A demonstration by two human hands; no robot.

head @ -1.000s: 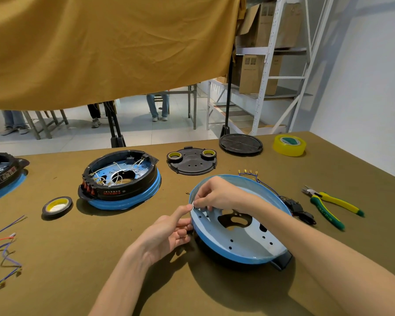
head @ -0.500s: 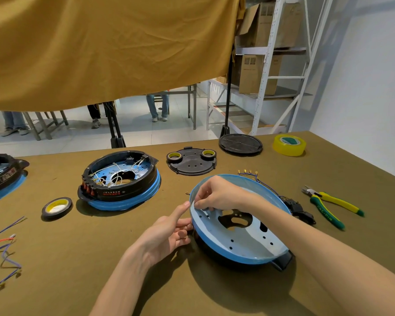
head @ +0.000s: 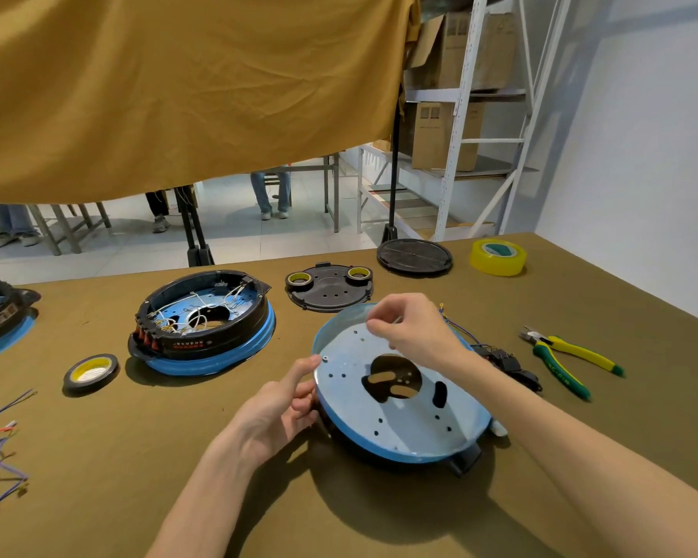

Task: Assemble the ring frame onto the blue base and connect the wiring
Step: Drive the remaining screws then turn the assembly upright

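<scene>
- Blue base (head: 399, 412) sits on the olive-covered table (head: 379, 517), near centre right, tilted, its pale inner face with cut-outs turned up toward the camera.
- Left hand (head: 275, 408) grips the base's left rim, thumb on the inner face, fingers curled behind the edge.
- Right hand (head: 412, 328) hovers over the base's far portion, thumb and forefinger pinched; whether they hold a small part cannot be told.
- Right forearm crosses the base's right side and hides part of the wiring (head: 460, 328) and the black connector (head: 508, 364) lying just beyond the rim.
- Assembled unit (head: 202, 320), black ring frame on a blue base with white wires inside, stands to the left, apart from the work.
- Tape roll (head: 90, 371) lies near it; loose wires (head: 1, 449) at the left edge.
- Black plate (head: 329, 285) carrying two small tape rolls, black disc (head: 414, 256) and yellow tape (head: 498, 256) line the far side.
- Pliers (head: 569, 360) lie to the right, clear of the base.
- Change since the earlier frame: the right hand has lifted from the left rim and moved toward the far edge, exposing more of the inner face; the left hand's hold is unchanged.
</scene>
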